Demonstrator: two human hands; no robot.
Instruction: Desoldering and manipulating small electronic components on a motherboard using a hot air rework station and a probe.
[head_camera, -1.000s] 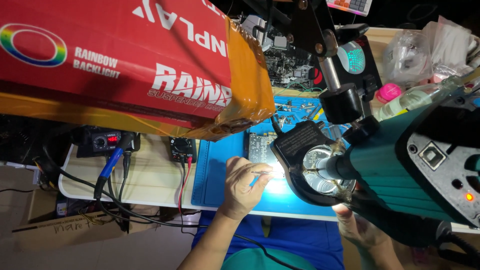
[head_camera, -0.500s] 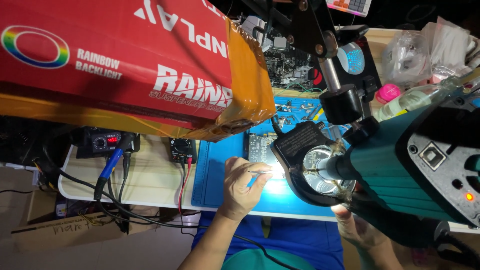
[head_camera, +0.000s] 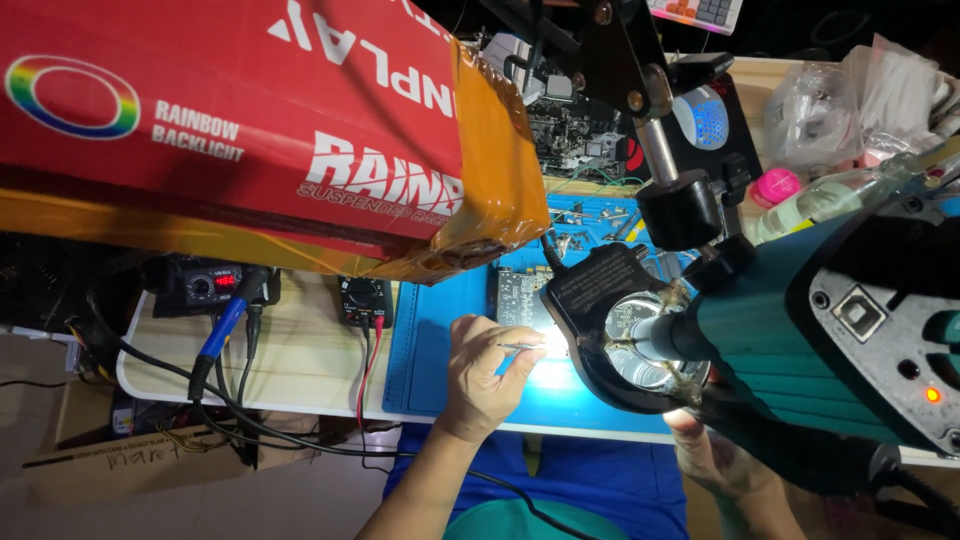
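Note:
My left hand (head_camera: 483, 378) rests on the blue work mat (head_camera: 430, 372) and pinches thin metal tweezers (head_camera: 524, 347). Their tips point right into the bright light under the microscope's ring lamp (head_camera: 628, 340). A dark circuit board (head_camera: 517, 296) lies on the mat just beyond my fingers, partly under the lamp. My right hand (head_camera: 712, 458) shows only as a wrist and palm at the table's near edge. The teal microscope body (head_camera: 790, 330) covers its fingers, so what it holds is hidden.
A big red cardboard box (head_camera: 250, 130) overhangs the table's left half. Below it stand a soldering station (head_camera: 205, 285), a small black knob unit (head_camera: 363, 297) and a blue-handled iron (head_camera: 222, 330) with trailing cables. Screws and small parts (head_camera: 590, 218), a pink cap (head_camera: 775, 187) and plastic bags (head_camera: 830, 110) sit behind.

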